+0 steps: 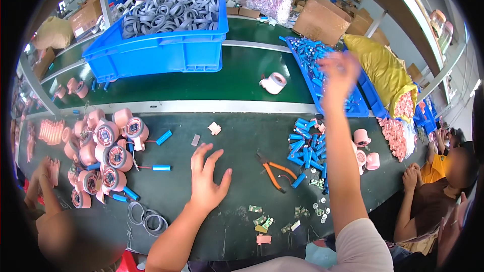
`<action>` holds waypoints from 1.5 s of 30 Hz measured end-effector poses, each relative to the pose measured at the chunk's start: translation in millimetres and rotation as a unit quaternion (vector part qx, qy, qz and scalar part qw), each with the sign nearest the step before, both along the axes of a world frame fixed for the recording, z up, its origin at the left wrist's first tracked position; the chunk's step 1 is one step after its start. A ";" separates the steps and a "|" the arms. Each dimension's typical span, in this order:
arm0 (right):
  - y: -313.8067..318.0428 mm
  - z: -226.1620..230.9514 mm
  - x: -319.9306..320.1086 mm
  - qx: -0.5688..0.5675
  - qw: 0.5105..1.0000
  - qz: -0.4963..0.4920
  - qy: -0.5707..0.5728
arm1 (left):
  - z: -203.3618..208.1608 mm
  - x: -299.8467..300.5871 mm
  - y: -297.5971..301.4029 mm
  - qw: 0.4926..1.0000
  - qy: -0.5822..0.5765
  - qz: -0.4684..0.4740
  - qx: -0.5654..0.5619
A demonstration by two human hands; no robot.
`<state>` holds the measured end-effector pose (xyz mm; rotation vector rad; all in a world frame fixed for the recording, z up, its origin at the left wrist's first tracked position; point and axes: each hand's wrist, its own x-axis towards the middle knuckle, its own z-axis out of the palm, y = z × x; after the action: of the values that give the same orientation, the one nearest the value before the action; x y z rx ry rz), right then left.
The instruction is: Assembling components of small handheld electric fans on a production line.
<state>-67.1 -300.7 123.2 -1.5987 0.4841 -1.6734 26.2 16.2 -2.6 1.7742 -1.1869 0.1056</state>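
Note:
My left hand (207, 177) hovers flat over the dark green worktable (222, 136), fingers spread, holding nothing. My right hand (339, 74) is stretched far out and blurred by motion, above a shallow blue tray (322, 78) filled with blue cylindrical cells. I cannot make out anything in that hand. A loose pile of blue cells (305, 148) lies by my right forearm. Orange-handled cutters (272, 168) rest between my two arms.
Pink round housings (108, 151) crowd the table's left side, with grey rings (146, 219) near the front edge. A large blue crate of grey rings (166, 35) stands at the back. Small green parts (262, 220) lie in front. Other people sit at left and right.

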 end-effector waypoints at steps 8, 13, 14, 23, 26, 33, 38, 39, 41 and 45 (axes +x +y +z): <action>57.1 67.5 -84.9 -0.288 0.933 -0.118 -0.182 | 12.2 -5.2 -2.2 0.999 -0.012 -0.039 -0.032; 32.4 31.1 -100.4 -0.174 0.983 -0.047 -0.024 | 12.2 -1.9 -2.5 1.000 -0.017 -0.012 -0.011; 26.8 22.9 -108.6 -0.113 0.992 -0.054 0.026 | 10.0 -2.0 -3.0 1.000 -0.023 -0.016 -0.015; 26.8 -70.1 -204.4 0.003 0.929 -0.168 0.331 | 5.6 -0.7 -6.8 0.994 -0.088 -0.045 0.044; 39.0 -92.8 -226.3 -0.067 0.886 -0.311 0.338 | 7.3 3.2 -2.8 0.985 -0.144 -0.054 0.073; 99.6 -119.8 -244.7 0.101 0.752 -0.398 0.516 | 12.3 -1.1 -1.6 0.986 -0.153 -0.047 0.050; 81.1 -142.2 -269.0 0.144 0.870 -0.341 0.324 | 16.2 -9.0 -2.3 0.986 -0.148 -0.082 -0.008; 84.9 -141.7 -263.0 0.108 0.898 -0.331 0.270 | 13.2 -8.3 -5.1 0.986 -0.133 -0.097 -0.035; 99.4 -133.9 -239.4 0.083 0.954 -0.251 0.143 | 13.3 -9.0 -4.5 0.987 -0.048 -0.123 -0.088; 192.3 -78.3 -125.1 0.078 0.990 0.118 0.017 | -0.4 -3.1 1.3 0.786 0.519 -0.331 -0.053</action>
<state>-192.2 -108.4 44.9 -1.5092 0.4159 -1.3994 23.1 17.4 -3.0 0.9149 -0.8325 -1.0697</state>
